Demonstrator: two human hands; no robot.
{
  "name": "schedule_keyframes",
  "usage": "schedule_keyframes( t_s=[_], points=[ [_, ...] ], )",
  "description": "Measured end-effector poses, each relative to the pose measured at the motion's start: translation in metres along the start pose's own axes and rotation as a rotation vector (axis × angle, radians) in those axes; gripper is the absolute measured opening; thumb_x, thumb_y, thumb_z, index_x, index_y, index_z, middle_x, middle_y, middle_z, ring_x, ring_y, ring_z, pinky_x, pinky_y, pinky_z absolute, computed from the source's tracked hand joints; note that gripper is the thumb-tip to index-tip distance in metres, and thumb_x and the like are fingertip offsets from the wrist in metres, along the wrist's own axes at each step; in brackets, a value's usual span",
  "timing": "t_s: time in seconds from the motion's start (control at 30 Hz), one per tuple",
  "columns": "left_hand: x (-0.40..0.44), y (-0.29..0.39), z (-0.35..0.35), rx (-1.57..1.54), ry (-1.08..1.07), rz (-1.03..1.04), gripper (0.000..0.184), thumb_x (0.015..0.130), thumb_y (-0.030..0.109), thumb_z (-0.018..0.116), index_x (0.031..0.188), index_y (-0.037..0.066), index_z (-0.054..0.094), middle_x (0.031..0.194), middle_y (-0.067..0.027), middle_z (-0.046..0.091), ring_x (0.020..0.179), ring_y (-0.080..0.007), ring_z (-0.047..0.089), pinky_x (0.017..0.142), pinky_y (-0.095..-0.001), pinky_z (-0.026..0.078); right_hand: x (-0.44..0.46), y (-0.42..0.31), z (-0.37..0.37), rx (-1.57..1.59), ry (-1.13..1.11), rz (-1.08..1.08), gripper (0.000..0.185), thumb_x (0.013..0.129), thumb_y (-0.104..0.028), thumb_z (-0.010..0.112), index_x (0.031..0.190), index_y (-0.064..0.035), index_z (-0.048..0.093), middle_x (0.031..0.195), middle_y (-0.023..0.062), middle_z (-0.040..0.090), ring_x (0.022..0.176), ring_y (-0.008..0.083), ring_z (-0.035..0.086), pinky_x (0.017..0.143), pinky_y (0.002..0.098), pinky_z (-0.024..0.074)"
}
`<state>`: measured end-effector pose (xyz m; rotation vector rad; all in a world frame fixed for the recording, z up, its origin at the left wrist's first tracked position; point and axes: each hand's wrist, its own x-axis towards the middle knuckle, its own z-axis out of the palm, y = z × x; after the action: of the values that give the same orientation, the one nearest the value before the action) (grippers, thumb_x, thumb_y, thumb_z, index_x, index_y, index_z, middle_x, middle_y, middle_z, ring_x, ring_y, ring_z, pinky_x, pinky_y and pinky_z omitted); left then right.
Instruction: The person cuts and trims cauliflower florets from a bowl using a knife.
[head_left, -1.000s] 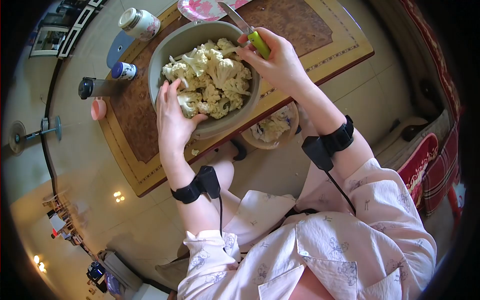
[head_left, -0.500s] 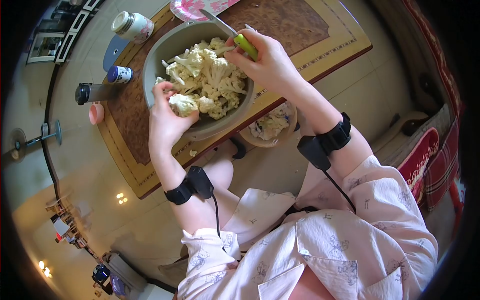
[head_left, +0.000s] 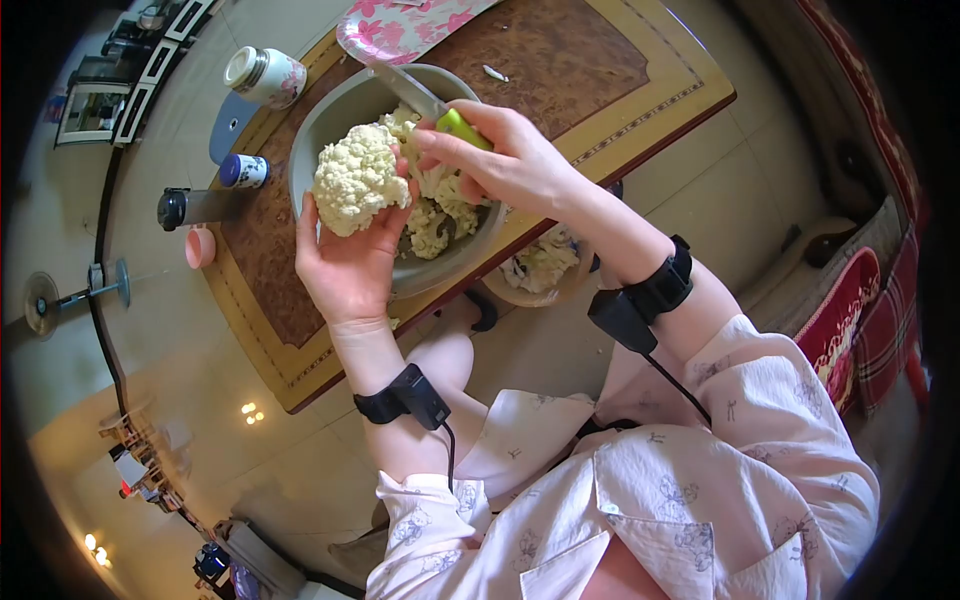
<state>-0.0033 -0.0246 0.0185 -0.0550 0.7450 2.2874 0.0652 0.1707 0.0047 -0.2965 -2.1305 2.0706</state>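
Observation:
My left hand (head_left: 352,268) holds a large cauliflower piece (head_left: 358,180), its florets facing up, over the left part of a grey basin (head_left: 308,140). Wrapped round the green handle of a knife (head_left: 462,130), my right hand (head_left: 500,155) is just right of that piece, above the basin's right side. The knife's blade points up and left, over the basin's far part. Smaller cauliflower florets (head_left: 430,225) lie in the basin, partly hidden by both hands.
The basin stands on a wooden table (head_left: 560,70) with a pink-flowered tray (head_left: 400,35) behind. To the left are a white flask (head_left: 275,78), a blue-lidded jar (head_left: 243,171), a dark-capped bottle (head_left: 185,208) and a pink cup (head_left: 200,246). A bin (head_left: 540,270) stands below the near edge.
My left hand has turned palm up and lifted a large cauliflower piece from the basin. My right hand, with the knife, has moved left and down towards it.

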Motion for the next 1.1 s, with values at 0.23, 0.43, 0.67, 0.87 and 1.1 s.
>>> schedule_keyframes(
  t_s=[0.23,0.43,0.67,0.87,1.1],
  points=[
    [-0.005,-0.007,0.009,0.946,-0.218,0.475,0.075,0.084,0.023,0.077,0.145,0.003,0.039,0.145,-0.0167,0.046,0.136,-0.0267,0.044,0.114,-0.0430,0.035,-0.009,-0.016,0.009,0.477,-0.248,0.262,0.049,0.095,-0.046,0.063,0.121,-0.0046,0.058,0.104,0.0055,0.063,0.073,0.0116,0.071,0.047,0.0191,0.0344],
    [0.002,-0.024,-0.002,0.697,-0.157,0.540,0.101,0.071,0.026,0.091,0.150,0.005,0.031,0.146,-0.0172,0.045,0.136,-0.0291,0.044,0.114,-0.0434,0.038,-0.008,-0.008,0.011,0.802,-0.274,0.250,0.043,0.092,-0.030,0.068,0.124,-0.0055,0.056,0.109,0.0053,0.064,0.081,0.0118,0.070,0.048,0.0202,0.0326],
    [0.004,-0.033,0.006,0.543,-0.160,0.431,0.096,0.076,0.019,0.087,0.151,0.005,0.030,0.151,-0.0165,0.041,0.136,-0.0278,0.045,0.113,-0.0426,0.040,-0.013,-0.015,0.011,0.626,-0.226,0.143,0.040,0.093,-0.029,0.068,0.126,-0.0102,0.055,0.109,0.0014,0.065,0.086,0.0078,0.067,0.049,0.0182,0.0310],
    [-0.001,-0.030,0.001,0.547,-0.171,0.410,0.088,0.076,0.001,0.082,0.149,0.009,0.033,0.153,-0.0162,0.038,0.139,-0.0286,0.042,0.116,-0.0442,0.035,-0.008,-0.003,0.004,0.340,-0.061,0.016,0.032,0.105,-0.033,0.049,0.120,-0.0042,0.052,0.084,0.0008,0.061,0.064,0.0062,0.059,0.047,0.0222,0.0366],
    [-0.002,-0.024,-0.001,0.296,-0.248,0.235,0.081,0.076,0.013,0.064,0.150,0.001,0.032,0.152,-0.0196,0.037,0.141,-0.0344,0.038,0.119,-0.0496,0.025,-0.014,-0.004,0.001,0.003,0.046,-0.275,0.022,0.106,-0.024,0.044,0.114,-0.0047,0.052,0.072,0.0056,0.059,0.057,0.0146,0.059,0.054,0.0296,0.0452]
  ],
)
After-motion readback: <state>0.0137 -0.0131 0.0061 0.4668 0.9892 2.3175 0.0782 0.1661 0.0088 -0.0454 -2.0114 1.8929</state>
